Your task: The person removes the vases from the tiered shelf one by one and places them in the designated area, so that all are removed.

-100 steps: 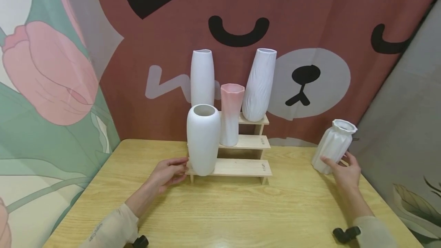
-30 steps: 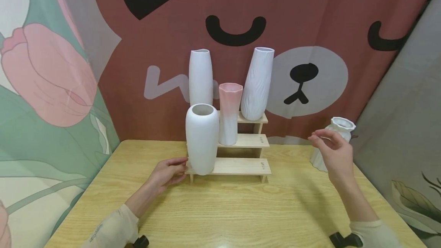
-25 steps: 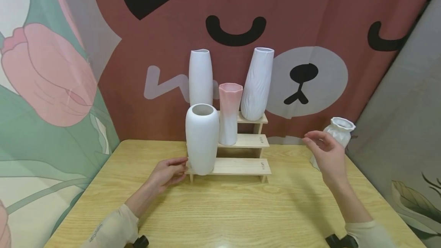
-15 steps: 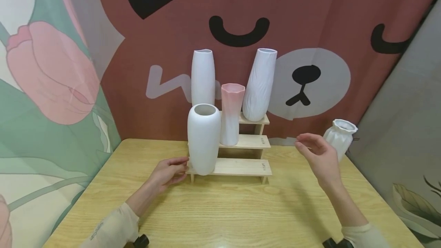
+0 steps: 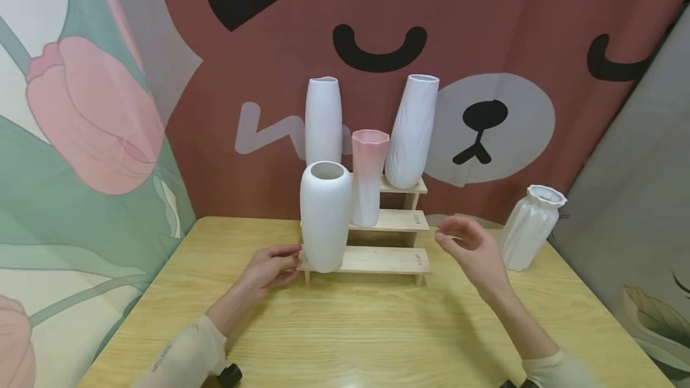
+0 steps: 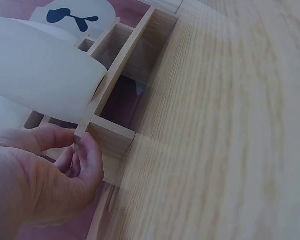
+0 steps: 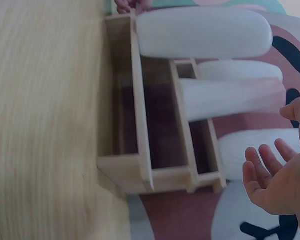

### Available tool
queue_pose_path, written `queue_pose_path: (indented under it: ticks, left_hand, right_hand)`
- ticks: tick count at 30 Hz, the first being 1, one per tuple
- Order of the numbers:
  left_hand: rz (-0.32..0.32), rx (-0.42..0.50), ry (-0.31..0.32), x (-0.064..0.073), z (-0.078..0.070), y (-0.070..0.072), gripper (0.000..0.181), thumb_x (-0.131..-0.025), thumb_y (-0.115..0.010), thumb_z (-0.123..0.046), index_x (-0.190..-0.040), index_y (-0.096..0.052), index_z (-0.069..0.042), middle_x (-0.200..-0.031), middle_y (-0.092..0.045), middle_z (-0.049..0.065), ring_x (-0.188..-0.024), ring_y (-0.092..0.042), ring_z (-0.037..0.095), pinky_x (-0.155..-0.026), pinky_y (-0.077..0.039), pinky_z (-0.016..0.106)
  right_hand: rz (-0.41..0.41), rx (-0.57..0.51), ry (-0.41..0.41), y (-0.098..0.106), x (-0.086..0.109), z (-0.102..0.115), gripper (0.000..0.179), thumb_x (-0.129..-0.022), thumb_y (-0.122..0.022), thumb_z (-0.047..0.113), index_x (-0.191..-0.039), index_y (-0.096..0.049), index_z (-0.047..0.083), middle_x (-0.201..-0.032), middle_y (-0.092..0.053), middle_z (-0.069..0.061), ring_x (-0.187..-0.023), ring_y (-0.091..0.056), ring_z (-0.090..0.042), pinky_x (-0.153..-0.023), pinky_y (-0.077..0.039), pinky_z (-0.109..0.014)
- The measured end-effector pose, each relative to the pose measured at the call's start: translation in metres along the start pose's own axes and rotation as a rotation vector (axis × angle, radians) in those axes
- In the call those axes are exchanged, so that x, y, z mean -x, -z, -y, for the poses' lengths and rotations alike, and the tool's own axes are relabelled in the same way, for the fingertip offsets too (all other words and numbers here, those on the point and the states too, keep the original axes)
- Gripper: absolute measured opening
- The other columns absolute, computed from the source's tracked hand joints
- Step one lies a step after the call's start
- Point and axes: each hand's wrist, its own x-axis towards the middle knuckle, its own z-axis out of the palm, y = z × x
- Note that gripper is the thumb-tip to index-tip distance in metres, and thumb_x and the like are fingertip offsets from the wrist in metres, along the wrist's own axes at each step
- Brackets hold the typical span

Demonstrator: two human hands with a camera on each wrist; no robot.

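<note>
My left hand [image 5: 269, 268] pinches the left end of the lowest step of a three-tier wooden display stand [image 5: 383, 260]; the left wrist view shows thumb and fingertips on the step's corner. Just beside those fingers, a rounded white vase [image 5: 325, 220] stands on that step. A pink-and-white vase [image 5: 369, 172] is on the middle step. On the top step are a tall smooth white vase [image 5: 323, 121], its base hidden, and a textured white one [image 5: 412, 133]. My right hand [image 5: 477, 256], fingers loosely curved, hovers without a hold between the stand and a pleated white vase [image 5: 530, 229].
The pleated vase stands on the wooden table [image 5: 345, 328] near its right edge. A printed bear curtain [image 5: 259, 184] hangs close behind the stand, with a flowered curtain [image 5: 97, 112] on the left and a grey one [image 5: 636, 196] on the right.
My right hand has let go of the pleated vase, risen, and moved left toward the stand. The left hand keeps its place at the lowest step, and the vases stay where they were.
</note>
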Motion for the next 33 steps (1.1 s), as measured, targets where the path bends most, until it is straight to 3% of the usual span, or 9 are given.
queue_pose_path:
  ticks: [12, 19, 25, 30, 33]
  left_hand:
    - [-0.027, 0.001, -0.005, -0.002, 0.0, 0.003, 0.042, -0.094, -0.071, -0.001, -0.135, -0.065, -0.002, -0.139, -0.056, 0.018, -0.111, -0.063, 0.027, -0.09, -0.057, 0.041]
    - [-0.017, 0.012, -0.011, -0.006, 0.001, -0.002, 0.041, -0.092, -0.071, 0.0, -0.133, -0.066, -0.002, -0.133, -0.06, 0.016, -0.107, -0.064, 0.026, -0.088, -0.058, 0.039]
    - [-0.026, 0.017, -0.006, -0.004, 0.002, -0.004, 0.042, -0.092, -0.069, 0.003, -0.133, -0.066, -0.001, -0.131, -0.06, 0.016, -0.105, -0.064, 0.025, -0.086, -0.058, 0.038]
    - [-0.03, 0.011, -0.009, -0.002, 0.003, -0.002, 0.041, -0.092, -0.067, 0.003, -0.134, -0.065, 0.0, -0.132, -0.059, 0.018, -0.104, -0.064, 0.026, -0.086, -0.058, 0.038]
    - [-0.026, 0.009, -0.014, -0.002, 0.003, -0.002, 0.042, -0.092, -0.067, 0.003, -0.134, -0.065, 0.001, -0.132, -0.059, 0.019, -0.104, -0.064, 0.026, -0.086, -0.058, 0.038]
  right_hand:
    - [0.134, -0.086, -0.012, -0.061, -0.012, 0.0, 0.037, -0.092, -0.08, 0.018, -0.121, -0.065, 0.002, -0.116, -0.067, -0.018, -0.107, -0.065, -0.027, -0.092, -0.055, -0.031]
    - [0.171, -0.145, -0.02, -0.087, -0.019, -0.001, 0.044, -0.09, -0.082, 0.018, -0.125, -0.063, 0.0, -0.12, -0.065, -0.023, -0.107, -0.065, -0.03, -0.089, -0.056, -0.032]
    - [0.235, -0.163, -0.071, -0.107, -0.02, -0.002, 0.052, -0.088, -0.084, 0.021, -0.13, -0.059, 0.002, -0.126, -0.062, -0.02, -0.111, -0.064, -0.031, -0.087, -0.057, -0.037]
    - [0.308, -0.144, -0.112, -0.127, -0.018, -0.003, 0.063, -0.087, -0.085, 0.024, -0.139, -0.054, 0.006, -0.136, -0.057, -0.017, -0.124, -0.056, -0.033, -0.101, -0.049, -0.048]
    - [0.307, -0.131, -0.13, -0.138, -0.018, -0.004, 0.072, -0.084, -0.087, 0.024, -0.145, -0.05, 0.012, -0.141, -0.054, -0.015, -0.128, -0.051, -0.034, -0.107, -0.042, -0.052]
